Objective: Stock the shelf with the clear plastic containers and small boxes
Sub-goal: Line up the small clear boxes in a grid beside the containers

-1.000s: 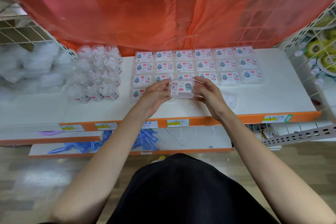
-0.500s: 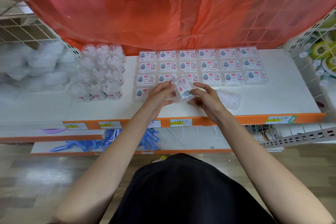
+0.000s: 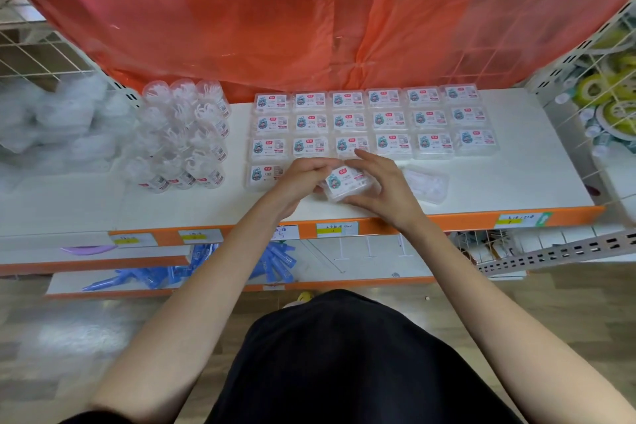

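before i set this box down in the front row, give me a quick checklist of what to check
1. Grip: left hand and right hand both hold the held box: ok.
2. Label faces up: ok.
3. Box square with the rows: not ok, it is turned at an angle.
4. Slot beside the front-row box free: cannot tell, the left hand covers it.
5. Three back rows full and even, six each: ok.
6. Front row further right free: not ok, a loose clear container lies there on the shelf.
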Motion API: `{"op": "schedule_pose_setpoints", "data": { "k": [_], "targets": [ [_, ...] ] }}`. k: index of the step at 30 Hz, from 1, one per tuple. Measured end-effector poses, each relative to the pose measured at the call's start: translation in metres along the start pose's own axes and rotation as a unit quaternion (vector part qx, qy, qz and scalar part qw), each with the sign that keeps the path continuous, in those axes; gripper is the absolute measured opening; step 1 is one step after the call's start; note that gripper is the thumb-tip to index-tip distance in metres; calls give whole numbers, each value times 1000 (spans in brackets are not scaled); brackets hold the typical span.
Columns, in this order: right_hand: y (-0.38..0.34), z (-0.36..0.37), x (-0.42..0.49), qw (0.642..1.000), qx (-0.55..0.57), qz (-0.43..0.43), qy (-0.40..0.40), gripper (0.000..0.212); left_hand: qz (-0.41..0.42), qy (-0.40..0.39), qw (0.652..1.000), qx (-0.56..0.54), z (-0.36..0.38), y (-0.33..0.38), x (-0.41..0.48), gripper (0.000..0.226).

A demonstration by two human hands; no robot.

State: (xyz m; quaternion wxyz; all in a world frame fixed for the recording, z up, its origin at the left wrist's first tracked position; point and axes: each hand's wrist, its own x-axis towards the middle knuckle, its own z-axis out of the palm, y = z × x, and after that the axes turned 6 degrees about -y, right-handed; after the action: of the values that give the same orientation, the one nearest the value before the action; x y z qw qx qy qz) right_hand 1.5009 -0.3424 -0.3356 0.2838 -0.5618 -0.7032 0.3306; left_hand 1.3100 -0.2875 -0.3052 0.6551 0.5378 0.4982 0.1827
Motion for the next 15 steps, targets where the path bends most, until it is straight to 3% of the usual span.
{"op": "schedule_pose_setpoints", "data": {
  "k": [2, 5, 8, 11, 15],
  "targets": [
    [-1, -1, 3, 999, -32, -1, 3, 63, 11, -2, 1000, 10, 1, 0, 0, 29],
    [2, -2, 2, 995, -80, 9, 60, 61, 88, 84, 988, 98, 3, -6, -2, 29],
    [9, -5, -2, 988, -101, 50, 102, 59, 174, 170, 922, 300, -2, -29, -7, 32],
    [14, -3, -5, 979, -151, 102, 95, 60, 183, 205, 847, 456, -5, -58, -13, 47],
    [14, 8, -6, 971, -200, 116, 63, 60, 159, 180, 809, 536, -1, -82, -14, 54]
  ]
}}
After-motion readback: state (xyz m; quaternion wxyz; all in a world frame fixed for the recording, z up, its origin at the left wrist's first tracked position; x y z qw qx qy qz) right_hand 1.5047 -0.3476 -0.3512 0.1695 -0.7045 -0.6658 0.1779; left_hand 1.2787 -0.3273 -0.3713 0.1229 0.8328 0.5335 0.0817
